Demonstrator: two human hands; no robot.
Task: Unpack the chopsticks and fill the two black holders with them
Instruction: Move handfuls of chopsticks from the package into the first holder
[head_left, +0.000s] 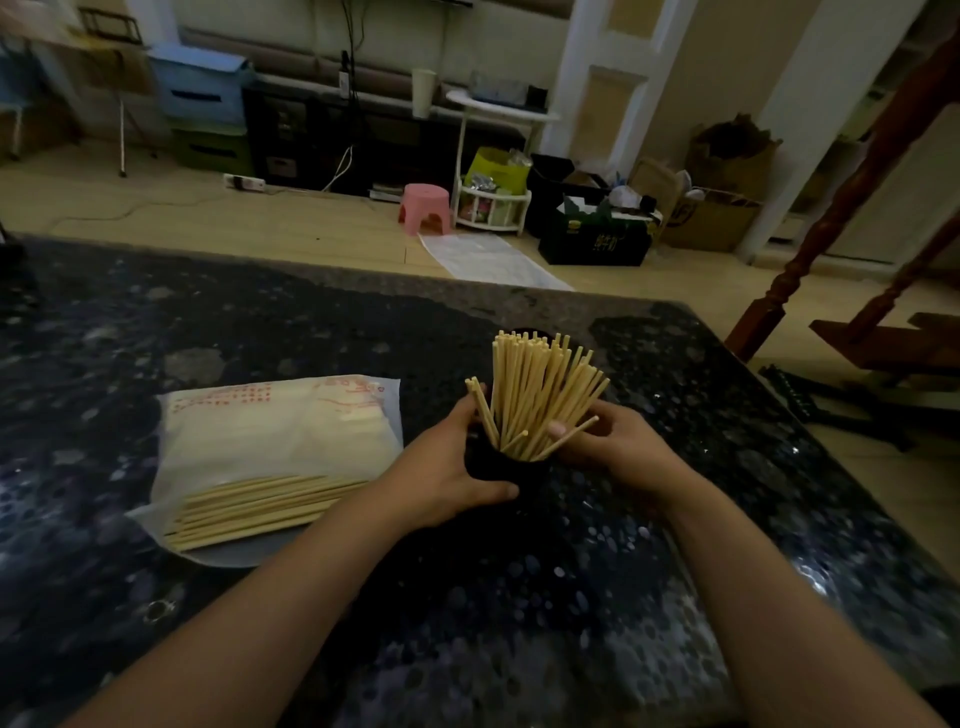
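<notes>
On table (260, 322), left hand (447, 467) grips holder (506, 473); right hand (613, 441) pinches chopstick (569, 439)

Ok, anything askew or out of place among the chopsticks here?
Mostly tidy. In the black holder, gripped by the left hand, the chopsticks fan out unevenly; a few lean far left and one slants low toward the right hand. More chopsticks still lie on the packet.
</notes>
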